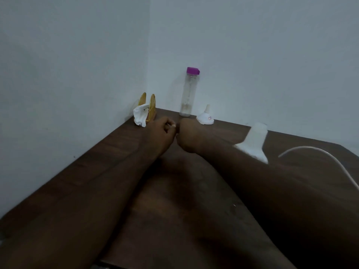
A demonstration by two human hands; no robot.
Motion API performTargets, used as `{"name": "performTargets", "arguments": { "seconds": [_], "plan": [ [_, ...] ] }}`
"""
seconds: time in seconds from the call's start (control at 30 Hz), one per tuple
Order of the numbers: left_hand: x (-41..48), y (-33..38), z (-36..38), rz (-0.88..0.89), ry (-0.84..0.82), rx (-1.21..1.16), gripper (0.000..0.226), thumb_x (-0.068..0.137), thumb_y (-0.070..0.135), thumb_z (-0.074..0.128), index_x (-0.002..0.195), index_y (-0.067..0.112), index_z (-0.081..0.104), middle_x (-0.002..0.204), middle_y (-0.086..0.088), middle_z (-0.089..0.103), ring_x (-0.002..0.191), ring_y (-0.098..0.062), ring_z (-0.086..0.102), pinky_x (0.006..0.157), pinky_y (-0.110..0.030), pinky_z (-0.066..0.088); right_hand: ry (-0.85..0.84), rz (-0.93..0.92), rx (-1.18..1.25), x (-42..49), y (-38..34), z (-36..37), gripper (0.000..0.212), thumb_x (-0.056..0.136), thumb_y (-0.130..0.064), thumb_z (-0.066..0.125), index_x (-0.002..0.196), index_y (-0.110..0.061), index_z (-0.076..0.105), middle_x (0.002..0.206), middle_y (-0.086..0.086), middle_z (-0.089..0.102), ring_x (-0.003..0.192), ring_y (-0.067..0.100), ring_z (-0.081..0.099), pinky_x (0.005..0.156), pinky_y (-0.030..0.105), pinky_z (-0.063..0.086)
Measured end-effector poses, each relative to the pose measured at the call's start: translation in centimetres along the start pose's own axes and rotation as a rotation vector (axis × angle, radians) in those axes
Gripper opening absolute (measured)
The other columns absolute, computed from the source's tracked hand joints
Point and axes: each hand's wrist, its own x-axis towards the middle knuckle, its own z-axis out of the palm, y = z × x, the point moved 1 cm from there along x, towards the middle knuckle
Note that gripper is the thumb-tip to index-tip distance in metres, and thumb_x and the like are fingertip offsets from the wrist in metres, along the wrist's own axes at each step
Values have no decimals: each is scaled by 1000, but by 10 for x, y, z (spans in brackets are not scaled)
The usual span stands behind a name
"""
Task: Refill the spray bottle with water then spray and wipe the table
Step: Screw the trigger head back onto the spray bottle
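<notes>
Reaching across the table (303,177), the left hand (163,133) and right hand (189,137) met knuckle to knuckle near the far corner, fingers curled; whether either held anything could not be told. Behind them the purple-capped bottle (188,94) stood upright at the wall. To the right lay a blurred white piece (252,142) and a tube (318,151); a tissue holder (144,113) and funnel (205,117) sat at the back.

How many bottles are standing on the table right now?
1: the purple-capped bottle stands at the back of the table, left of the white funnel. Others may be hidden.
</notes>
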Motion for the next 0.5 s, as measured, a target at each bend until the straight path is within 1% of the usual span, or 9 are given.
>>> {"name": "performTargets", "arguments": {
  "seconds": [0.07, 0.1, 0.13, 0.2, 0.27, 0.33, 0.4, 0.47, 0.5],
  "plan": [
    [-9, 20, -3, 68, 59, -35, 8, 90, 16, 61, 86, 14, 67, 75, 2, 66, 61, -2, 54, 58, -15, 41, 35, -16, 32, -29, 3, -18, 21, 98, -10, 51, 112, -1, 64, 112, 13, 65, 96, 25, 61, 71, 27, 39],
    [-15, 34, -1, 105, 77, -63, 9, 90, 17, 60, 83, 15, 66, 73, 4, 65, 61, -1, 55, 57, -14, 41, 57, -8, 51, -44, 9, -26, 21, 98, -10, 51, 111, -2, 65, 109, 13, 66, 92, 23, 61, 70, 27, 39],
    [-22, 48, 0, 140, 86, -103, 12, 90, 19, 59, 81, 16, 65, 72, 5, 65, 61, -3, 56, 56, -16, 43, 75, -3, 70, -59, 17, -34, 21, 97, -10, 51, 109, -3, 67, 105, 12, 67, 90, 23, 61, 69, 28, 42],
    [-38, 81, 7, 205, 89, -183, 19, 91, 24, 56, 83, 11, 67, 72, 2, 66, 63, -9, 60, 56, -27, 48, 146, 11, 129, -94, 37, -54, 18, 95, -13, 54, 98, -7, 71, 94, 9, 70, 87, 22, 65, 72, 30, 50],
    [-56, 116, 16, 255, 84, -282, 20, 91, 24, 55, 85, 9, 67, 71, 0, 66, 61, -13, 60, 54, -33, 48, 198, 40, 217, -125, 63, -70, 16, 93, -17, 61, 84, -12, 72, 80, 3, 72, 76, 17, 68, 71, 32, 55],
    [-74, 152, 25, 268, 46, -412, 14, 89, 23, 55, 86, 14, 65, 70, 1, 65, 59, -15, 61, 52, -35, 50, 235, 116, 335, -155, 90, -82, 21, 91, -24, 67, 75, -12, 71, 65, -2, 72, 58, 7, 67, 62, 27, 56],
    [-91, 188, 41, 281, -22, -501, 7, 87, 22, 57, 88, 19, 64, 69, 1, 64, 57, -16, 60, 51, -32, 50, 340, 202, 368, -183, 122, -88, 29, 90, -31, 69, 68, -13, 70, 55, -2, 69, 46, 2, 62, 55, 23, 52],
    [-106, 217, 63, 301, -128, -532, 6, 87, 17, 62, 92, 17, 64, 70, 4, 63, 59, -15, 60, 52, -24, 49, 457, 294, 379, -205, 156, -86, 36, 90, -35, 68, 61, -14, 66, 52, -2, 66, 46, 5, 61, 55, 26, 51],
    [-111, 227, 75, 298, -192, -533, 9, 86, 15, 64, 96, 16, 64, 72, 4, 63, 61, -14, 60, 54, -23, 50, 494, 343, 374, -211, 173, -80, 37, 90, -34, 67, 58, -15, 65, 51, -2, 65, 47, 7, 61, 54, 27, 50]
  ]
}}
